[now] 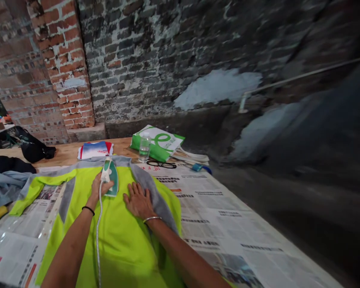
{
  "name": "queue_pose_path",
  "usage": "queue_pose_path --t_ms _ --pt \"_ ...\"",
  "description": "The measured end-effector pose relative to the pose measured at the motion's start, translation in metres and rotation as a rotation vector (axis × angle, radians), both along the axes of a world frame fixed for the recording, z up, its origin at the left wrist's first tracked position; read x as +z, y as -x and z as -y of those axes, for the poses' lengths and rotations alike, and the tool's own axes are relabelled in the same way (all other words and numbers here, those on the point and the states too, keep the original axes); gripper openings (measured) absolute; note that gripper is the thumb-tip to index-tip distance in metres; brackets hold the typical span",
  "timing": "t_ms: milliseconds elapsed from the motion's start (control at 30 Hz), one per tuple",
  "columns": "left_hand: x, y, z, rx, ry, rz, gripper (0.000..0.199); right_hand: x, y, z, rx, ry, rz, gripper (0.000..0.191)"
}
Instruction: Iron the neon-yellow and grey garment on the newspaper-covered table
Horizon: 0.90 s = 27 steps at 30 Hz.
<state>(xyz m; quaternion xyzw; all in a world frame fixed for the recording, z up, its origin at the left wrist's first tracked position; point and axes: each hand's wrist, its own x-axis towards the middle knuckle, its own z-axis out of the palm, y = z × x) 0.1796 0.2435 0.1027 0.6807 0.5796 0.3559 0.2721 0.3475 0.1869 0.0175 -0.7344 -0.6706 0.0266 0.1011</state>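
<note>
A neon yellow and grey long-sleeved top (pixel 108 224) lies spread out on newspaper. My left hand (pixel 99 187) is wrapped round the handle of a white and green clothes iron (pixel 113 180), which rests on the upper part of the top. The iron's pale cord (pixel 98 236) trails down along my left forearm. To the right of the iron, my right hand (pixel 139 200) lies flat on the fabric with its fingers spread, beside the grey shoulder panel.
Newspaper (pixel 210 208) covers the table. Behind the top are a folded red, white and blue cloth (pixel 95 150), a clear bottle (pixel 144 148), glasses (pixel 162 164) and a green and white bag (pixel 168 140). Dark bag (pixel 34 146) and clothes (pixel 6 186) lie left. A brick wall (pixel 144 60) stands behind.
</note>
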Motion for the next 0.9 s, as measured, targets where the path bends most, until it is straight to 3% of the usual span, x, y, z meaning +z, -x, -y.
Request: queue_pose_path --t_ms 100,267,400,500,567,667,800,900 --pt "0.003 -0.01 0.011 0.013 0.0 -0.019 0.028 0.001 0.0 -0.004 0.015 0.008 -0.006 0.066" --pt "0.003 -0.004 0.068 0.02 -0.003 0.005 0.043 0.006 -0.001 -0.005 0.008 0.018 -0.019 0.062" --pt "0.001 0.022 0.114 0.036 0.007 0.049 0.052 0.01 0.0 -0.003 0.021 0.008 -0.036 0.062" --pt "0.0 0.053 0.126 0.058 0.023 0.051 0.047 0.014 0.001 -0.002 0.03 -0.008 -0.065 0.064" --pt "0.002 0.074 0.118 0.082 0.03 0.032 0.043 0.019 0.001 -0.002 0.024 0.004 -0.095 0.064" --pt "0.01 0.091 0.084 0.171 0.013 -0.016 0.031 0.027 -0.001 -0.001 0.036 0.012 -0.126 0.062" --pt "0.022 0.079 0.032 0.286 -0.053 -0.07 0.02 0.038 -0.003 0.0 0.042 -0.005 -0.147 0.059" --pt "0.029 0.065 0.015 0.314 -0.067 -0.089 0.018 0.043 -0.003 0.0 0.036 -0.014 -0.162 0.059"
